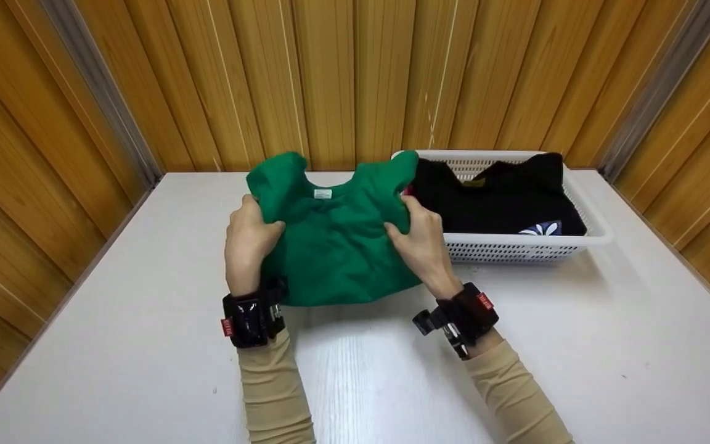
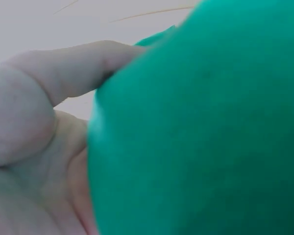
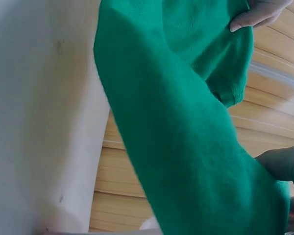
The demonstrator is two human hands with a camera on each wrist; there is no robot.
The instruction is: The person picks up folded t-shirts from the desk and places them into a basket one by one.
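Note:
Both hands hold up a folded green shirt [image 1: 336, 253] by its two sides, its neckline and white label facing me. My left hand [image 1: 247, 240] grips the left side, thumb in front and fingers behind the cloth. On the opposite side my right hand [image 1: 420, 240] pinches the fabric the same way. In the left wrist view the green shirt [image 2: 201, 132] covers most of the picture and hides the fingertips. The right wrist view shows the shirt [image 3: 176, 117] raised off the table, its lower edge hanging free.
A white perforated basket [image 1: 515, 251] stands at the back right, just beside the shirt. In it lies a folded black garment [image 1: 497, 203] with a blue and white patch; a bit of red shows by its left side. Wood-panelled walls [image 1: 324, 80] enclose the white table [image 1: 145, 296].

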